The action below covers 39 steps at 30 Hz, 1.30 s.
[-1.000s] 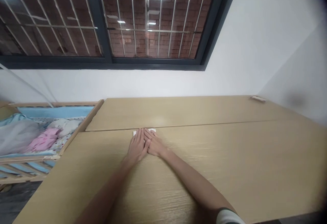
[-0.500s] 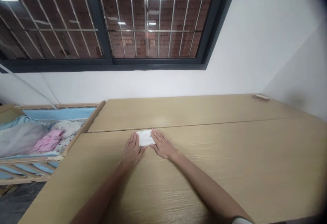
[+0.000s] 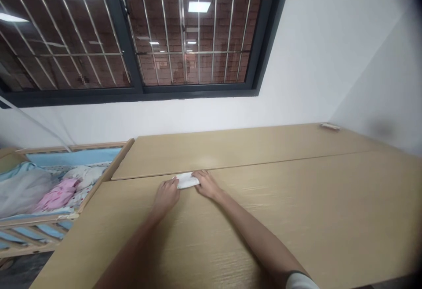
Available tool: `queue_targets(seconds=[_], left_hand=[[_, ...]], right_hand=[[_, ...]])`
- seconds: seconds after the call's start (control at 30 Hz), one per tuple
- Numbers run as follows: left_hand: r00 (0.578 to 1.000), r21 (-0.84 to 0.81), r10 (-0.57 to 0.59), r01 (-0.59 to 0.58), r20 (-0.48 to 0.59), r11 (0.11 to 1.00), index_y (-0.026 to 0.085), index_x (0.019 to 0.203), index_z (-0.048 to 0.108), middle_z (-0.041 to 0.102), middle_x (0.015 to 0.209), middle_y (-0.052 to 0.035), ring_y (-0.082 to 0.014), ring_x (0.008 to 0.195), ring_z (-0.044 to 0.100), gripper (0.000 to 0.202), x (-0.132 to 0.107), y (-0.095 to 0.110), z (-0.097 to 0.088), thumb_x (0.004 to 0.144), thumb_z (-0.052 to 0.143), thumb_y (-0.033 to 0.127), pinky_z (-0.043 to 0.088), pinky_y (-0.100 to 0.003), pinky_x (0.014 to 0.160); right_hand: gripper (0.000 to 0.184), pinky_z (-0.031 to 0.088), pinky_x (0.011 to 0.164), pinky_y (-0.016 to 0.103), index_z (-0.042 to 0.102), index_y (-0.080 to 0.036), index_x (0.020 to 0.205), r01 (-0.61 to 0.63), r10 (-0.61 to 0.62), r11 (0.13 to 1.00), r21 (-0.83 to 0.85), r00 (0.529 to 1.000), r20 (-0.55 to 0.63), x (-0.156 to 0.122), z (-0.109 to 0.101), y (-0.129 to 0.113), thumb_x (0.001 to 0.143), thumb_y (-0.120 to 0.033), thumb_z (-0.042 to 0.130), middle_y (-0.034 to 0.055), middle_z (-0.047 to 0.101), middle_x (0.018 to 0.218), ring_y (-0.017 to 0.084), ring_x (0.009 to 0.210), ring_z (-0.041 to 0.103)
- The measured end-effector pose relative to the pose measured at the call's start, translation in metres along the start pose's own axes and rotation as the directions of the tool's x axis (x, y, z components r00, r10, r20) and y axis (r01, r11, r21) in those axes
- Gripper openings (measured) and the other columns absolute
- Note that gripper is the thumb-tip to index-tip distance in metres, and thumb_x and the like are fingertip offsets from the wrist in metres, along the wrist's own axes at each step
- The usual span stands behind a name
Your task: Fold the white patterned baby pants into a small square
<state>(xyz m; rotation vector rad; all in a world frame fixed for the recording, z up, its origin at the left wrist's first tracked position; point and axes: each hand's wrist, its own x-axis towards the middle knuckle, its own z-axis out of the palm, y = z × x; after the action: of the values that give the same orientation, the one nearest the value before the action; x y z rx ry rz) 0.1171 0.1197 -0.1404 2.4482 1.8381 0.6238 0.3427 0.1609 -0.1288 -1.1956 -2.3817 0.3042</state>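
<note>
A small folded white cloth lies on the wooden board surface, just in front of the seam between two boards. It looks narrower from front to back than a moment ago; whether it is fabric or paper I cannot tell. My left hand pinches its left end, fingers curled in. At the opposite end my right hand holds the cloth with bent fingers and thumb. Both forearms reach forward over the board.
To the left stands a wooden crib with blue lining, holding a pink cloth and white bedding. A small pale object lies at the board's far right corner. A barred window is set in the white wall behind.
My hands went from lying flat beside the cloth to curled fingers gripping its ends. The cloth now shows a narrower shape. The camera view has tilted slightly upward.
</note>
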Motion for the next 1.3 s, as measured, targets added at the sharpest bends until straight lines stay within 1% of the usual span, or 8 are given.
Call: queue_targets(seconds=[0.13, 0.27, 0.53, 0.7, 0.83, 0.93, 1.1, 1.3], left_hand=[[0.997, -0.039, -0.074, 0.073, -0.036, 0.997, 0.020, 0.106, 0.067, 0.073, 0.109, -0.0123, -0.0300, 0.107, 0.067, 0.023, -0.005, -0.003, -0.027, 0.097, 0.047, 0.028, 0.049, -0.041, 0.093], [0.978, -0.344, -0.201, 0.205, 0.048, 0.916, 0.019, 0.122, 0.057, 0.075, 0.106, -0.0076, -0.0219, 0.090, 0.071, 0.035, -0.019, 0.003, -0.034, 0.100, 0.047, 0.044, 0.053, -0.030, 0.074], [0.919, -0.167, -0.372, 0.391, 0.135, 0.905, 0.019, 0.089, 0.062, 0.072, 0.082, -0.0102, -0.0297, 0.082, 0.070, 0.030, -0.024, 0.025, -0.009, 0.094, 0.054, 0.047, 0.049, -0.035, 0.070], [0.967, -0.065, -0.255, 0.255, -0.003, 0.965, 0.011, 0.123, 0.060, 0.064, 0.125, -0.0230, -0.0382, 0.119, 0.059, 0.043, -0.030, 0.043, -0.007, 0.098, 0.046, 0.042, 0.045, -0.050, 0.100], [0.987, 0.045, 0.003, 0.004, -0.161, 0.999, 0.009, 0.136, 0.057, 0.058, 0.138, -0.0237, -0.0397, 0.131, 0.051, 0.056, -0.054, 0.071, 0.018, 0.098, 0.043, 0.048, 0.043, -0.054, 0.107], [0.989, 0.120, 0.016, 0.002, -0.146, 0.993, 0.009, 0.129, 0.065, 0.065, 0.127, -0.0246, -0.0422, 0.130, 0.053, 0.057, -0.071, 0.085, 0.039, 0.097, 0.044, 0.051, 0.042, -0.059, 0.109], [0.993, 0.125, 0.013, 0.001, -0.114, 0.992, 0.010, 0.130, 0.065, 0.063, 0.131, -0.0239, -0.0400, 0.127, 0.055, 0.056, -0.076, 0.087, 0.043, 0.098, 0.042, 0.050, 0.042, -0.058, 0.110], [0.994, 0.082, 0.006, 0.003, -0.110, 0.997, 0.011, 0.146, 0.051, 0.046, 0.152, -0.0235, -0.0417, 0.145, 0.037, 0.063, -0.073, 0.084, 0.037, 0.098, 0.043, 0.050, 0.038, -0.057, 0.113]], right_hand=[[0.030, 0.045, 0.097, 0.040, 0.057, -0.020, 0.118, -0.082, 0.113, 0.973, 0.215, 0.984, -0.135, 0.018, -0.021, -0.009, 0.088, -0.022, 0.058, 0.0079, 0.068, 0.110, 0.025, 0.105, 0.061], [0.041, 0.049, 0.081, 0.032, 0.045, -0.021, 0.128, -0.083, 0.168, 0.885, 0.457, 0.975, -0.147, 0.036, -0.031, -0.012, 0.090, -0.032, 0.059, 0.0042, 0.065, 0.106, 0.019, 0.088, 0.062], [0.041, 0.051, 0.077, 0.029, 0.053, -0.018, 0.125, -0.186, 0.182, 0.947, 0.263, 0.982, 0.040, 0.059, 0.004, -0.004, 0.089, -0.029, 0.069, 0.0038, 0.069, 0.098, 0.018, 0.086, 0.065], [0.037, 0.043, 0.108, 0.041, 0.055, -0.016, 0.133, -0.077, 0.074, 0.982, 0.171, 0.997, 0.028, 0.052, 0.001, -0.016, 0.098, -0.027, 0.057, 0.0165, 0.061, 0.137, 0.026, 0.129, 0.056], [0.048, 0.027, 0.123, 0.043, 0.047, -0.025, 0.151, 0.251, -0.271, 0.957, 0.146, 0.953, 0.139, 0.030, -0.009, -0.042, 0.106, -0.042, 0.044, 0.0089, 0.041, 0.161, 0.024, 0.150, 0.034], [0.050, 0.022, 0.126, 0.040, 0.041, -0.031, 0.155, 0.344, -0.394, 0.913, 0.218, 0.883, 0.257, 0.013, -0.007, -0.050, 0.108, -0.044, 0.039, 0.0017, 0.035, 0.164, 0.021, 0.153, 0.029], [0.047, 0.024, 0.126, 0.039, 0.043, -0.035, 0.154, 0.317, -0.383, 0.918, 0.239, 0.865, 0.324, 0.009, 0.006, -0.032, 0.108, -0.040, 0.040, -0.0007, 0.040, 0.161, 0.018, 0.151, 0.033], [0.054, 0.010, 0.129, 0.041, 0.031, -0.029, 0.160, 0.279, -0.318, 0.947, 0.159, 0.879, 0.355, 0.040, 0.016, 0.000, 0.109, -0.043, 0.034, 0.0014, 0.027, 0.166, 0.018, 0.155, 0.021]])
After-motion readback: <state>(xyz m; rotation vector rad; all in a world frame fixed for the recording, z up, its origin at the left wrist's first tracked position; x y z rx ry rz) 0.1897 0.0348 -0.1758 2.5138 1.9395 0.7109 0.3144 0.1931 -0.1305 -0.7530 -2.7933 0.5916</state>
